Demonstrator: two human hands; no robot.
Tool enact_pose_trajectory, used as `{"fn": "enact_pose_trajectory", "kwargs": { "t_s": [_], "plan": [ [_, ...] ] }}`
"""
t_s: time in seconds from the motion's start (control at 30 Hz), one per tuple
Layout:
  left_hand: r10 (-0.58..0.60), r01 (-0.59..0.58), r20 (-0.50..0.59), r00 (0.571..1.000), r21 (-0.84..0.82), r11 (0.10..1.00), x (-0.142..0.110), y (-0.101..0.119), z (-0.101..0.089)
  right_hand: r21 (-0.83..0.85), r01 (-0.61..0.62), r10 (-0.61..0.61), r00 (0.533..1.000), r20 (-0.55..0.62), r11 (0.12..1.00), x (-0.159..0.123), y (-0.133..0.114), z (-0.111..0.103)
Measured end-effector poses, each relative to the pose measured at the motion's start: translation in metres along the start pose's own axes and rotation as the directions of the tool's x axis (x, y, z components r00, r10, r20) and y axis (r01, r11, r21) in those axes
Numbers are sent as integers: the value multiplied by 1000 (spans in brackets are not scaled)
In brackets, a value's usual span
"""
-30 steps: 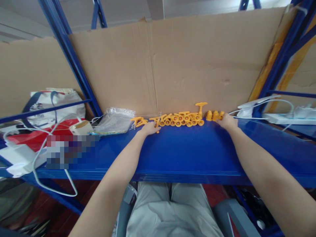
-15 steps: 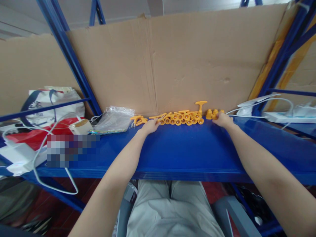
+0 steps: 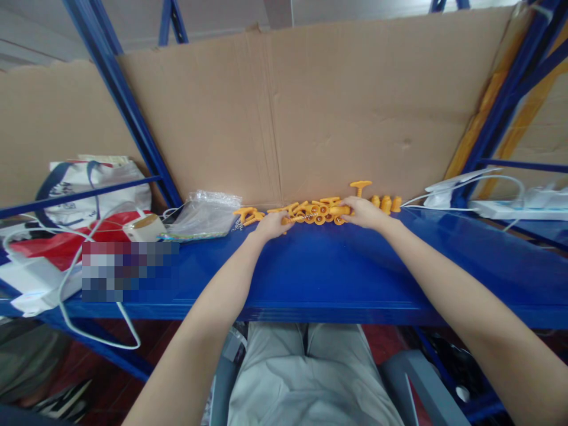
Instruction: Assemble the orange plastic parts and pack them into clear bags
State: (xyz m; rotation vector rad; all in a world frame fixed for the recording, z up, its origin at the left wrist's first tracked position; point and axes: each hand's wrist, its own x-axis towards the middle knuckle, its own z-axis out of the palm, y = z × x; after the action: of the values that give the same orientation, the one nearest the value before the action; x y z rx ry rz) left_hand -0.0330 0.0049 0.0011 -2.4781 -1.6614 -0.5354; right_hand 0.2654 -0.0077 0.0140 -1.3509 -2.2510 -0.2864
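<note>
My left hand (image 3: 271, 226) is closed around the yellow T-handle of a corkscrew (image 3: 307, 218), its metal spiral pointing right. Facing it, my right hand (image 3: 362, 213) pinches a yellow plastic sleeve (image 3: 339, 210), which lies level a short way from the spiral's tip. Behind and between the hands is a stacked row of yellow corkscrews (image 3: 319, 219) with round open ends facing me. One corkscrew (image 3: 361, 187) stands upright behind my right hand. To its right are several loose yellow sleeves (image 3: 386, 204). Left of my left hand lie bare corkscrews (image 3: 248, 215) with metal spirals.
A clear plastic bag (image 3: 206, 216) lies on the blue shelf (image 3: 319, 278) at left. Further left are a red bag (image 3: 102, 231), a white tote (image 3: 97, 189) and white cables (image 3: 66, 296). A cardboard sheet (image 3: 355, 106) closes the back. A white power strip (image 3: 517, 210) lies at right.
My right hand has moved left from the loose sleeves, bringing one yellow sleeve toward my left hand. The corkscrew in my left hand has turned from upright to pointing right.
</note>
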Motion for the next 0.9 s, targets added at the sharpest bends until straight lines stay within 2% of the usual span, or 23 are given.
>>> {"fn": "enact_pose_trajectory", "kwargs": {
  "t_s": [0.1, 0.2, 0.53, 0.63, 0.9],
  "plan": [
    [15, -15, -2, 1000, -22, 1000, 0, 1, 0, 27, 102, -102, 995, -7, 994, 1, -10, 8],
    [28, -28, 10, 1000, -36, 999, 0, 2, -1, 21, 148, -148, 989, -21, 989, 1, -15, 12],
    [39, -38, 33, 999, -38, 999, -3, 8, -5, 38, 187, -186, 982, -16, 982, 0, -19, 15],
    [45, -43, 50, 998, -43, 998, -5, 15, -8, 39, 223, -222, 975, -25, 974, -1, -24, 16],
    [62, -62, 3, 998, 45, 997, -10, 33, -14, 34, 245, -245, 970, 0, 969, -3, -36, 18]
  ]
}}
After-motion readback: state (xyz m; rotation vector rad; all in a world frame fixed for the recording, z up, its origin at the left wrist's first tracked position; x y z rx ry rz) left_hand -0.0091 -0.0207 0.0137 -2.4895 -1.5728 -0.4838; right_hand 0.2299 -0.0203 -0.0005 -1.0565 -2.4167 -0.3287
